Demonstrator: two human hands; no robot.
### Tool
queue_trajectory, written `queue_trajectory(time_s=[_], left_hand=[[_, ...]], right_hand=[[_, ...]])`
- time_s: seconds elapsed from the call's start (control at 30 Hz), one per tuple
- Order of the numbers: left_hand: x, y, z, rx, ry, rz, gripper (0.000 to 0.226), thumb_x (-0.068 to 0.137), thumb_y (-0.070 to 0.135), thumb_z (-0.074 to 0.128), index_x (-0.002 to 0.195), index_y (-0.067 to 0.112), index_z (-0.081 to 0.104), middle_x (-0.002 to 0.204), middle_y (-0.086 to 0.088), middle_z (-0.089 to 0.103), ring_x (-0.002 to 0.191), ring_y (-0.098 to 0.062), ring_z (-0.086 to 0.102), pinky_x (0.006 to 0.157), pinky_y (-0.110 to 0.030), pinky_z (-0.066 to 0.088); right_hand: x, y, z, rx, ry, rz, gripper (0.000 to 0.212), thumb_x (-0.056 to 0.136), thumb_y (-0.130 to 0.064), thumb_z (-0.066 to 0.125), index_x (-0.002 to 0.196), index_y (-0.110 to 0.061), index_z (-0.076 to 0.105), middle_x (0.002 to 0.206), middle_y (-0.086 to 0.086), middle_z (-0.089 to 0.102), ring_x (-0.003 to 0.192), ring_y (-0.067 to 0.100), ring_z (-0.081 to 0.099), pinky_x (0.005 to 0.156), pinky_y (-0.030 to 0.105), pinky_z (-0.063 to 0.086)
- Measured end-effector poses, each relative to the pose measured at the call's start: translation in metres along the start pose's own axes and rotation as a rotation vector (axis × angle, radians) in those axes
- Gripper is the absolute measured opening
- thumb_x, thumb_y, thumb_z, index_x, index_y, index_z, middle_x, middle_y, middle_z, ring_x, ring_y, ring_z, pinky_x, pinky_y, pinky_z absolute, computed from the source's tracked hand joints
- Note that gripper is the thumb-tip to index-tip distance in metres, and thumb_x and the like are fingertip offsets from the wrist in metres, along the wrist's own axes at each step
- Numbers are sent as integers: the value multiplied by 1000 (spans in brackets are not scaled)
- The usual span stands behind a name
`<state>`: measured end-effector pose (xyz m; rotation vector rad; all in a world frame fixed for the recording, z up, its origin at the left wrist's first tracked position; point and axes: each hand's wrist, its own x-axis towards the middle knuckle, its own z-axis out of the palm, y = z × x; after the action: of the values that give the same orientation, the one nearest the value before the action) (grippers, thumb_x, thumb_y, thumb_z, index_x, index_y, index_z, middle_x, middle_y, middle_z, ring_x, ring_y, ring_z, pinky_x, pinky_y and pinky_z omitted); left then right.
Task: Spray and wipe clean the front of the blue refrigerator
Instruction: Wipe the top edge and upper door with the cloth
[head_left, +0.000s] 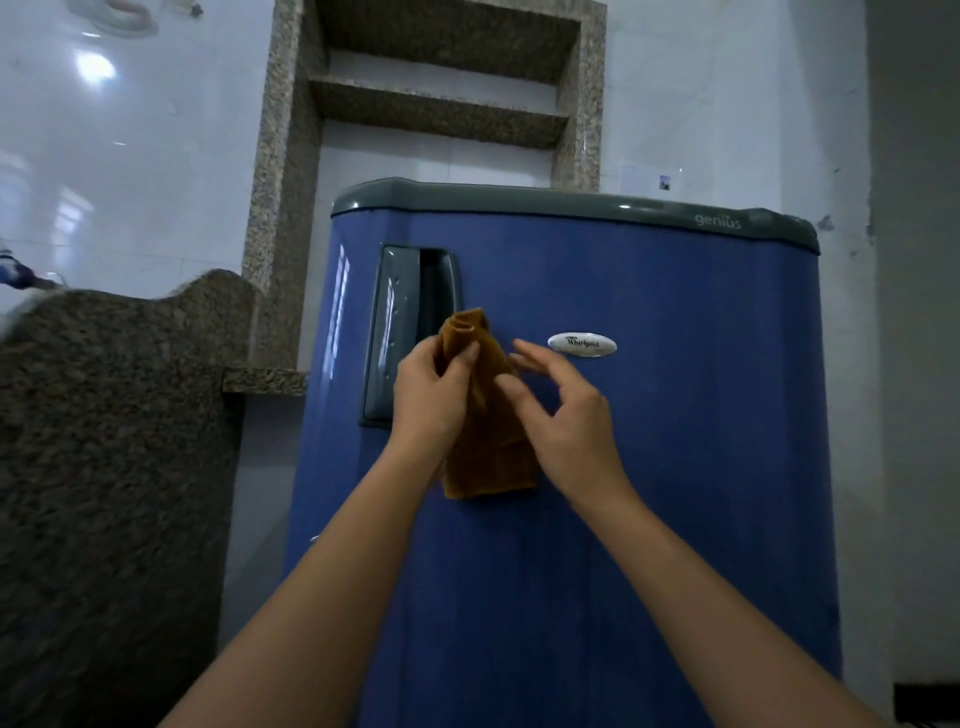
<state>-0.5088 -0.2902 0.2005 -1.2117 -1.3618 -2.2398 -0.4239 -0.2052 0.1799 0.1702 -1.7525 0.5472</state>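
**Cloth being readied in front of blue fridge, wiping not visibly begun**

A person's two bare forearms are reaching up toward a blue refrigerator (649, 467), which is filling the centre and R of the view. All places here are given relative to its grey door handle (400, 332).

The L hand (431, 395), just R of the handle's lower half, is gripping a brown cloth (488, 441) w/ fingers curled round its bunched top. The cloth is hanging down, below and R of the handle, in front of the door. The R hand (566, 421), further R of the handle, is hovering w/ fingers loosely spread and thumb touching the cloth's edge, not clamping it.

Progress, as a judgement: small beads seem to be sitting on the handle, so spraying has prob. happened. The cloth looks as if it is being folded. The whole front is left to wipe.

Count: 1 fridge, 1 handle, 1 cloth, 2 hands, 1 oval badge (582, 345) well R of the handle. No spray bottle is showing clearly.
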Motion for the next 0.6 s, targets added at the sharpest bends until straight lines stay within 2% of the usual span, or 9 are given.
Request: queue_trajectory(time_s=[0.07, 0.13, 0.2, 0.27, 0.33, 0.37, 0.4, 0.47, 0.6], left_hand=[[21, 1, 6, 207, 23, 156, 10, 91, 16, 55, 97, 14, 63, 100, -8, 58, 93, -18, 54, 87, -28, 44], [33, 1, 23, 433, 88, 344, 24, 90, 7, 54, 112, 13, 62, 110, -6, 44, 102, -18, 41, 90, -21, 31], [35, -1, 36, 507, 196, 445, 36, 86, -1, 53, 119, 13, 56, 109, -3, 38, 101, -16, 34, 92, -29, 28], [34, -12, 39, 510, 263, 587, 28, 85, 2, 51, 112, 6, 57, 105, -8, 48, 96, -19, 40, 89, -38, 35], [29, -30, 38, 687, 257, 768, 25, 87, 11, 45, 106, 4, 62, 103, -13, 59, 96, -24, 47, 88, -41, 40], [26, -40, 36, 783, 251, 828, 30, 90, 16, 43, 110, 4, 62, 107, -14, 62, 103, -23, 47, 93, -41, 39], [23, -49, 35, 870, 232, 867, 36, 93, 21, 41, 118, 3, 59, 116, -14, 61, 111, -22, 44, 101, -39, 33], [16, -60, 33, 1047, 160, 863, 50, 98, 33, 29, 136, 4, 41, 140, -13, 45, 130, -20, 31, 111, -36, 17], [44, -33, 40, 1209, 60, 723, 65, 91, 50, 12, 146, 19, -1, 156, -5, 6, 142, -16, -1, 112, -32, -10]], right_hand=[[13, 7, -5, -136, 124, -84, 28, 93, -16, 52, 120, -10, 58, 112, 5, 64, 106, 14, 58, 93, 38, 48], [23, 17, -8, -316, 164, -178, 30, 94, -17, 44, 119, -7, 58, 108, 8, 66, 102, 20, 59, 89, 45, 48], [29, 27, -12, -475, 155, -214, 40, 94, -27, 36, 122, -8, 56, 112, 8, 65, 110, 23, 57, 94, 43, 42], [30, 37, -21, -588, 140, -242, 45, 93, -32, 31, 127, -10, 52, 119, 8, 62, 120, 25, 51, 99, 42, 35], [28, 45, -30, -645, 115, -281, 45, 94, -32, 31, 130, -12, 49, 125, 6, 59, 127, 25, 45, 103, 42, 29], [27, 48, -32, -656, 89, -296, 46, 94, -32, 30, 131, -13, 48, 128, 5, 58, 129, 23, 42, 105, 40, 26], [27, 51, -35, -658, 71, -303, 46, 94, -32, 29, 132, -14, 47, 131, 3, 56, 131, 22, 39, 107, 39, 23], [27, 56, -37, -652, 57, -316, 45, 95, -31, 29, 133, -16, 46, 134, 1, 53, 133, 19, 36, 108, 36, 20], [26, 64, -37, -640, 61, -331, 45, 95, -31, 29, 136, -18, 43, 140, -2, 47, 136, 15, 30, 111, 34, 15]])
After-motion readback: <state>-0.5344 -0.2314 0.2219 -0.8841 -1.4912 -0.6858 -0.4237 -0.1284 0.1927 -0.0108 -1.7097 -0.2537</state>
